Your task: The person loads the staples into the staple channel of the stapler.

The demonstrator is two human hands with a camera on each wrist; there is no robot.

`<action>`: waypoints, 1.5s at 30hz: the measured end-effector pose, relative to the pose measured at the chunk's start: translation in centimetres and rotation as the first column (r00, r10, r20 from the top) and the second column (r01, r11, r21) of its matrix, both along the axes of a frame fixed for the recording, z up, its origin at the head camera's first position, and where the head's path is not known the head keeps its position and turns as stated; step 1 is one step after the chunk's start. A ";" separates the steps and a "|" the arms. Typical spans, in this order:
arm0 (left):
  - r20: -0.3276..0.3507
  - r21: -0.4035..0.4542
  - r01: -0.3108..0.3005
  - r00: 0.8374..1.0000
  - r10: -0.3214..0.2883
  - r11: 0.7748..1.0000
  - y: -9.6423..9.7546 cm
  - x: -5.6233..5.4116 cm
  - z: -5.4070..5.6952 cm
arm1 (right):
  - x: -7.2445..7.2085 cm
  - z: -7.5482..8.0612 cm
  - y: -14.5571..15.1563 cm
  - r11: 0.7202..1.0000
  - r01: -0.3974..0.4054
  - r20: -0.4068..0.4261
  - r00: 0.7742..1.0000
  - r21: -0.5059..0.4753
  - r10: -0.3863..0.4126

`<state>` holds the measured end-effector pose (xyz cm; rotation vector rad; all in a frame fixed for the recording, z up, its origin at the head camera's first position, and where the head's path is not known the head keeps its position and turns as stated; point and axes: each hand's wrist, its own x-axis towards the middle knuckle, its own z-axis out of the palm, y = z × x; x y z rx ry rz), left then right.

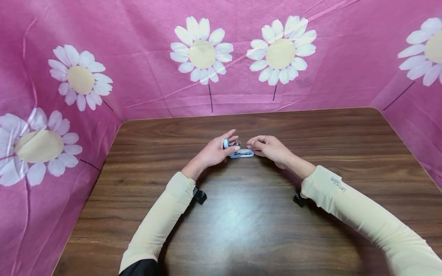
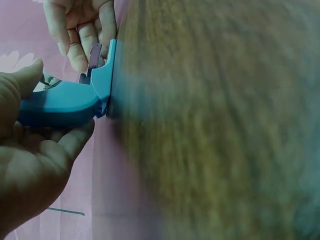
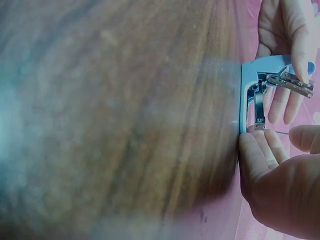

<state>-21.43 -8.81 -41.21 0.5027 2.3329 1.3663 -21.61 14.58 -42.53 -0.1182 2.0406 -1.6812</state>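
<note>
A light blue stapler (image 1: 241, 155) stands opened on the table, its base flat on the wood and its upper arm (image 2: 60, 102) swung up and back. My left hand (image 1: 213, 152) grips that raised arm, thumb on one side and fingers on the other. Inside the arm, metal parts (image 3: 295, 82) show in the right wrist view. The metal staple channel (image 3: 259, 110) lies along the base, tilted a little away from it. At the base's front end is my right hand (image 1: 272, 149), loosely bent fingers touching the tip, thumb apart. Whether its fingertips hold anything small is hidden.
The brown wood-grain table (image 1: 235, 218) has a pink cloth (image 1: 238, 96) with white daisies rising along its back and sides. Black wrist cameras (image 1: 200, 197) hang under both cream sleeves (image 1: 162, 220).
</note>
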 end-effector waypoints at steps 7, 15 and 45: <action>0.011 -0.002 -0.025 1.000 0.025 1.000 -0.4 0.2 -0.4 | 0.0 -0.3 -0.1 1.000 0.003 0.005 1.000 -0.004 -0.003; -0.023 0.009 -0.062 0.998 0.062 0.998 -2.0 0.6 -0.3 | 0.1 0.0 0.1 1.000 0.003 0.004 1.000 0.010 -0.003; -0.090 -0.060 -0.087 0.993 0.082 0.994 -2.7 0.8 -0.1 | -0.2 -0.2 -0.2 1.000 -0.009 -0.012 1.000 0.011 0.009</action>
